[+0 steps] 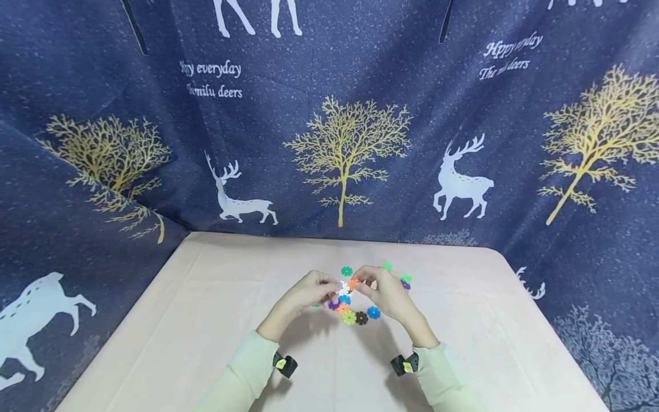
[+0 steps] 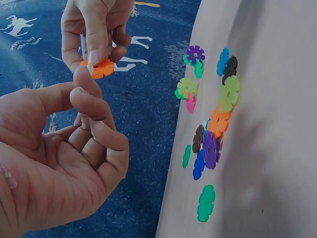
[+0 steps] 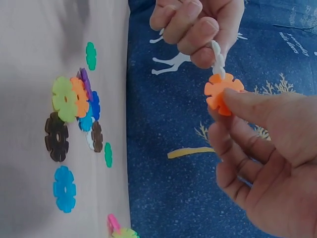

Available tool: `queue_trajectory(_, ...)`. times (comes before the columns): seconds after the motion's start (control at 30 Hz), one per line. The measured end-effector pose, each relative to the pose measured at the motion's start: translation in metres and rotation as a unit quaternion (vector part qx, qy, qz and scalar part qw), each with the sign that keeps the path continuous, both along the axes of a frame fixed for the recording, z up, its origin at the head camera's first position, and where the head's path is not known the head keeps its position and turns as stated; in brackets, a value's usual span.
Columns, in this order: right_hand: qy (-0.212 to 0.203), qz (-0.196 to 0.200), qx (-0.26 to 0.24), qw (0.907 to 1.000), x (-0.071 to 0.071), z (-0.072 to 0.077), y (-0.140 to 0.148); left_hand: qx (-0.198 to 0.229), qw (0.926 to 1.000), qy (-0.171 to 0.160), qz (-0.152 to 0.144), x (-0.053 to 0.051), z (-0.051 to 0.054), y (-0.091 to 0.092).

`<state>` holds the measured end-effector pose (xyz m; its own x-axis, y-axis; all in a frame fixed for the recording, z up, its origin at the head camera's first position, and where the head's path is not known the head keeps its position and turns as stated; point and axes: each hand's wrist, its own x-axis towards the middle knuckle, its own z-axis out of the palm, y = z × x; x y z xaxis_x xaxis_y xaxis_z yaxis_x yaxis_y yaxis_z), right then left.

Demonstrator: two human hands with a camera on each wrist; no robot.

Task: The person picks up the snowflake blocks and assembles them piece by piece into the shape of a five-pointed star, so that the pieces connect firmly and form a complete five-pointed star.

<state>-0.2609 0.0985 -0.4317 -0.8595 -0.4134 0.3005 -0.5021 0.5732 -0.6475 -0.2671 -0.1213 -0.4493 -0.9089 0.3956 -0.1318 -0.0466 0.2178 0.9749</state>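
Above the table, my left hand (image 1: 312,292) pinches a white flower-shaped disc (image 3: 217,62) between thumb and fingers. My right hand (image 1: 385,290) holds an orange flower-shaped disc (image 3: 223,91), its thumb pressed on the flat face. In the right wrist view the white disc stands edge-on and meets the notched rim of the orange one; whether their slots interlock I cannot tell. The left wrist view shows the orange disc (image 2: 103,69) just beyond the left fingertips, which hide most of the white disc.
Loose flower discs lie below the hands, among them yellow-green (image 1: 349,317), black (image 1: 361,318), blue (image 1: 373,312) and purple (image 2: 211,149). A green disc (image 1: 346,271) lies farther back. The pale table (image 1: 206,320) ends at a blue curtain (image 1: 360,68) printed with deer.
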Motion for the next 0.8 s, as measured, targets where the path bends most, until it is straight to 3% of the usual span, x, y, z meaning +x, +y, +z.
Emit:
queue_trajectory(0.27, 0.036, 0.008, -0.017, 0.9992, 0.0056, -0.0020, 0.0012, 0.069, 0.9967, -0.030, -0.030, -0.0011, -0.0035, 0.0008)
queue_trajectory(0.57, 0.036, 0.001, -0.045, 0.9983, 0.0043, -0.0031, -0.0030, 0.143, 0.9878, -0.055, -0.029, -0.0014, -0.0042, -0.0005)
queue_trajectory(0.8, 0.032, 0.015, -0.059, 0.9976, 0.0017, -0.0021, -0.0021, 0.140, 0.9883, -0.050, -0.034, -0.0022, 0.0017, 0.0025)
